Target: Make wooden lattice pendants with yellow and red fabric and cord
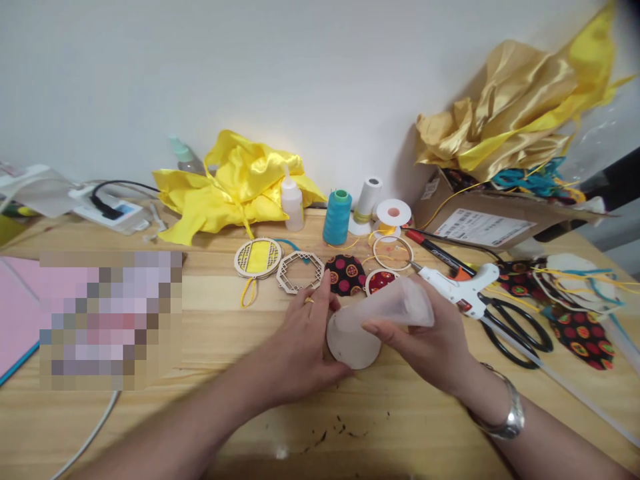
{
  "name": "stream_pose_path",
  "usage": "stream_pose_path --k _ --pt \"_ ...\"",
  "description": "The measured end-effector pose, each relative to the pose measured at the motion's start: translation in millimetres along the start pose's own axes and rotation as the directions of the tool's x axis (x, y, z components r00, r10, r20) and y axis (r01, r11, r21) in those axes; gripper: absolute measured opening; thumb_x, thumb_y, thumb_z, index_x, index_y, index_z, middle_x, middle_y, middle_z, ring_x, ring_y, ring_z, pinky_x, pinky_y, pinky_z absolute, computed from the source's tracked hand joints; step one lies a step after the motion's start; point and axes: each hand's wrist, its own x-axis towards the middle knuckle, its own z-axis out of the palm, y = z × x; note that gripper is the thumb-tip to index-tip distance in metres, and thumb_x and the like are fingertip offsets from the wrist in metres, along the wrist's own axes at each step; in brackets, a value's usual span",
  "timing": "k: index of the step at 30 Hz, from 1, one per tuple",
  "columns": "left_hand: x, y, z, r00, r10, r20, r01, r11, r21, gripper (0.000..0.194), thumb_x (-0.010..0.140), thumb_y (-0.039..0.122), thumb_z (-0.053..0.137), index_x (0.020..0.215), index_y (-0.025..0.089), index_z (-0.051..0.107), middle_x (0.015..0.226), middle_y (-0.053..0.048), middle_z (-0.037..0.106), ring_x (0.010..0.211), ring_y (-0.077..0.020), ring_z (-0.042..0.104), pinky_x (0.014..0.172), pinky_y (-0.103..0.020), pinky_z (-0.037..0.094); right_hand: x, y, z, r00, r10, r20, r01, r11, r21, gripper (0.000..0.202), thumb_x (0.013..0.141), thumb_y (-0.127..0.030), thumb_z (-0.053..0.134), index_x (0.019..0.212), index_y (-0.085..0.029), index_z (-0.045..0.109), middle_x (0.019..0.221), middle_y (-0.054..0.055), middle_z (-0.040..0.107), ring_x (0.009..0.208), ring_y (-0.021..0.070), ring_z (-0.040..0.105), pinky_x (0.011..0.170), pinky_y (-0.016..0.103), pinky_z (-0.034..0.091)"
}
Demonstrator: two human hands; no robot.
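Note:
My right hand (440, 340) is wrapped round a translucent plastic bottle (403, 307), tilted on its side with its narrower end to the left. That end lies over a whitish round disc (354, 347), and I cannot tell whether it touches. My left hand (305, 340) grips the disc by its left edge, thumb at the front and fingers behind. Just beyond the hands are a patterned black-and-red fabric piece (345, 275), a wooden lattice frame (300, 272), a round frame with yellow cloth (259, 258) and a red patterned round piece (383, 283).
A white glue gun (463, 293) and black-handled scissors (520, 333) lie to the right. A teal thread spool (337, 217), a dropper bottle (293, 203) and yellow satin (235, 187) stand along the wall. A cardboard box (480, 217) fills the back right; a power strip (110, 208) is at left.

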Motion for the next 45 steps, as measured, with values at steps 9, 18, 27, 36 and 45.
stream_pose_path --k 9,18,27,36,45 --pt "1.5 1.1 -1.3 1.0 0.028 0.006 -0.028 1.0 0.013 0.115 0.072 0.04 0.067 0.142 0.021 -0.021 0.118 -0.011 0.054 0.113 -0.0313 0.05 0.101 -0.055 0.026 -5.5 1.6 6.5 0.996 0.015 0.09 -0.009 0.997 -0.07 0.034 0.068 -0.045 0.072 0.077 -0.021 0.051 0.063 -0.003 0.055 0.051 0.0107 0.049 0.044 0.022 0.041" --pt "0.6 -1.1 0.7 0.999 0.037 -0.001 -0.037 0.999 0.02 0.114 0.073 0.039 0.066 0.142 0.021 -0.022 0.117 -0.01 0.054 0.115 -0.0305 0.049 0.103 -0.054 0.024 -6.0 -1.6 4.2 0.991 -0.038 0.129 0.045 0.998 -0.053 0.03 0.07 -0.041 0.072 0.079 -0.021 0.051 0.063 -0.004 0.055 0.051 0.0098 0.048 0.043 0.02 0.041" --pt "1.1 -0.4 0.5 1.0 0.021 0.001 -0.021 1.0 0.018 0.114 0.072 0.04 0.067 0.143 0.02 -0.019 0.117 -0.011 0.054 0.114 -0.0314 0.049 0.103 -0.055 0.024 -5.5 1.2 6.3 0.994 -0.008 0.112 0.017 0.997 -0.074 0.032 0.069 -0.043 0.072 0.079 -0.021 0.051 0.064 -0.003 0.056 0.052 0.0111 0.049 0.045 0.022 0.042" --pt "0.7 -0.8 0.8 1.0 0.019 -0.002 -0.019 1.0 0.015 0.116 0.07 0.038 0.069 0.142 0.022 -0.02 0.12 -0.01 0.053 0.116 -0.031 0.048 0.102 -0.053 0.027 -4.2 1.0 5.4 0.998 -0.019 0.061 0.023 0.998 -0.065 0.03 0.07 -0.042 0.072 0.077 -0.021 0.05 0.063 -0.004 0.055 0.051 0.0109 0.049 0.045 0.022 0.041" --pt "1.5 0.4 0.2 1.0 0.018 -0.001 -0.018 1.0 0.012 0.117 0.07 0.036 0.07 0.143 0.022 -0.02 0.121 -0.011 0.053 0.116 -0.032 0.048 0.102 -0.054 0.027 -3.2 1.5 6.8 0.998 -0.039 0.052 0.043 0.996 -0.078 0.028 0.072 -0.04 0.071 0.076 -0.021 0.051 0.064 -0.003 0.056 0.052 0.0107 0.05 0.046 0.021 0.042"
